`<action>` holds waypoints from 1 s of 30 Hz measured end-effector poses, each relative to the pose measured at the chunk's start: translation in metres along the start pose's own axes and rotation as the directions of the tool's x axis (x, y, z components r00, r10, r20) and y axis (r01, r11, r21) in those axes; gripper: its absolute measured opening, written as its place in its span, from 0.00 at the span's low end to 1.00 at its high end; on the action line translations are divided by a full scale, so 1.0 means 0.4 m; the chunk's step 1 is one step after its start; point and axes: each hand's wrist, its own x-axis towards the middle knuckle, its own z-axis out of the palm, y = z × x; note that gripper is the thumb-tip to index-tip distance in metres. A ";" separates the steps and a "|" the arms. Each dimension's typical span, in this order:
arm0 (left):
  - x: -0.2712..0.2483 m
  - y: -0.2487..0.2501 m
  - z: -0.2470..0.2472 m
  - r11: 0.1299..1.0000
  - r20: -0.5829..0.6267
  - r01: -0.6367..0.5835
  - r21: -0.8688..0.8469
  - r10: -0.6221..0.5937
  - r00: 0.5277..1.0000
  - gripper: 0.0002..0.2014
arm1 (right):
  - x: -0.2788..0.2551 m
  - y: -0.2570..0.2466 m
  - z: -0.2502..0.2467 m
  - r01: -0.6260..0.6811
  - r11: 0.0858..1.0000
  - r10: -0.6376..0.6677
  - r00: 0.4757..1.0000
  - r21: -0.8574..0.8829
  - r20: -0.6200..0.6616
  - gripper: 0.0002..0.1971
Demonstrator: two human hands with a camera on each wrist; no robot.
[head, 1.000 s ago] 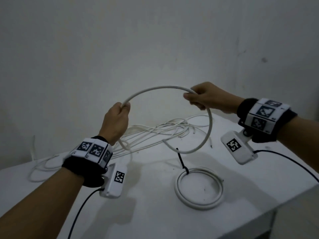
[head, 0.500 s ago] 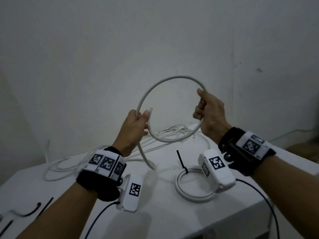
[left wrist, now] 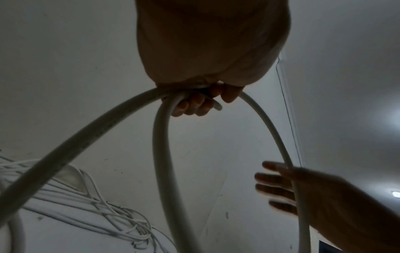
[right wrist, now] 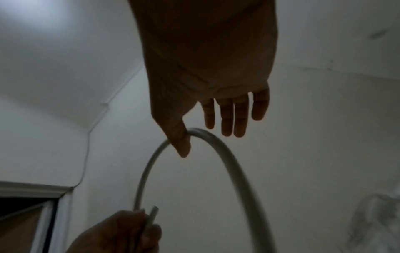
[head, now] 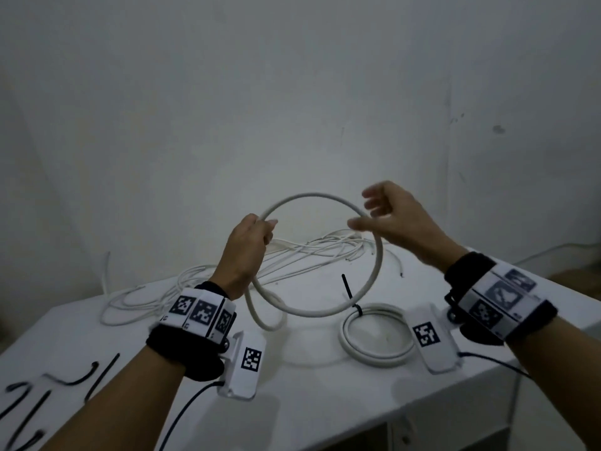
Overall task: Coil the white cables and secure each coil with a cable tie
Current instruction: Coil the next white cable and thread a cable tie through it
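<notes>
Mid-frame, the left hand (head: 247, 252) grips the cable (head: 374, 275) loop's left side; the right hand (head: 395, 222), fingers spread, touches its upper right.

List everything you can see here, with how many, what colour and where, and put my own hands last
Cable loop: one, white, held up above the table, its overlapping ends in the left hand.
Tied coil: one, white, flat on the table at the right, closed with a black cable tie whose tail sticks up.
Loose cables: a tangled bunch, white, at the back of the table toward the wall; number unclear.
Spare cable ties: several, black, on the table's near left corner.
Table: one, white, against the wall.
Wall: grey-white, behind the table.
Left hand: fingers curled round the loop's crossing.
Right hand: fingers spread at the loop's upper right, no grip.
</notes>
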 end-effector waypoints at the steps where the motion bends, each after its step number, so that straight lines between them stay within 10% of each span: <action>1: -0.006 0.003 0.004 1.000 0.030 -0.011 0.005 0.011 0.999 0.15 | 0.007 -0.036 -0.011 0.078 0.993 -0.077 0.997 -0.084 0.017 0.23; 8: -0.056 0.030 0.041 0.978 0.211 -0.130 0.163 0.094 0.973 0.15 | 0.037 -0.166 0.097 0.380 0.747 -0.139 0.892 -0.546 0.431 0.15; 15: -0.074 0.017 0.016 1.000 0.220 0.004 0.031 -0.010 0.975 0.10 | 0.039 -0.124 0.133 0.388 0.731 -0.170 0.900 -0.561 0.401 0.13; 19: -0.073 -0.019 -0.037 0.952 0.133 0.210 -0.222 -0.184 0.974 0.16 | 0.053 -0.079 0.046 0.167 0.985 -0.151 0.958 -0.043 0.246 0.09; 24: -0.085 -0.030 -0.032 0.921 0.254 0.328 -0.211 -0.272 0.928 0.23 | 0.027 -0.022 0.068 -0.032 0.949 -0.037 0.977 0.315 0.212 0.07; 30: -0.023 0.054 -0.092 0.962 0.190 -0.203 0.184 0.168 0.967 0.08 | 0.018 -0.038 0.074 0.004 0.980 -0.063 0.954 0.197 0.294 0.08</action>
